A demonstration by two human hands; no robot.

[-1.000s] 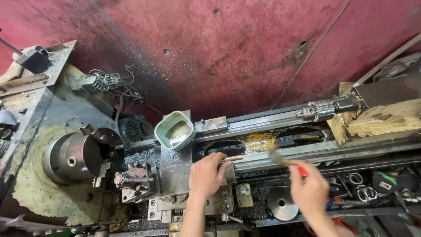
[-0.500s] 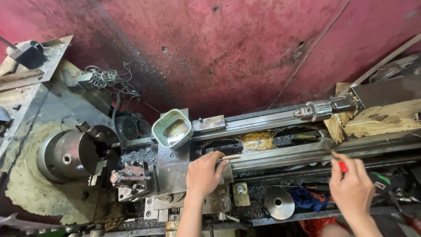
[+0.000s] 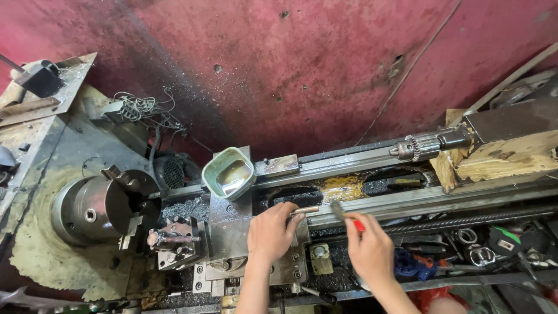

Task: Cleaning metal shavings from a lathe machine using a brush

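- The small brush point(image 3: 344, 214) with its red handle and dark bristle tip sits in your right hand point(image 3: 371, 251), angled up and left so the bristles lie at the lathe bed rails point(image 3: 407, 200), just right of your left fingertips.
- A short brass-coloured round piece point(image 3: 306, 210) lies under your left fingertips, on the edge of the carriage point(image 3: 232, 232); it is smooth and cylindrical, dull gold against grey steel.
- The bed rails are long, straight and oily; between them a yellow greasy patch point(image 3: 343, 187) and dark swarf show in the gaps.
- The three-jaw chuck point(image 3: 96, 209) stands well to the left, a heavy grey steel drum, with the blocky tool post point(image 3: 174, 244) just beside it on the carriage.
- A squarish pale-green plastic tub point(image 3: 228, 172), stained brown inside, rests at the back of the carriage, near your left hand point(image 3: 270, 232).
- At the right, a toothed drill chuck point(image 3: 417, 146) points along the bed from the tailstock, where rough wooden blocks point(image 3: 500, 163) are stacked.
- A tray of loose tools and rings point(image 3: 482, 247) runs below the bed; the wall point(image 3: 290, 58) behind is worn red, scuffed and pitted.
- Your left hand lies palm down on the carriage, fingers loosely curled, tips touching the brass piece.
- Your right hand is closed around the brush handle.
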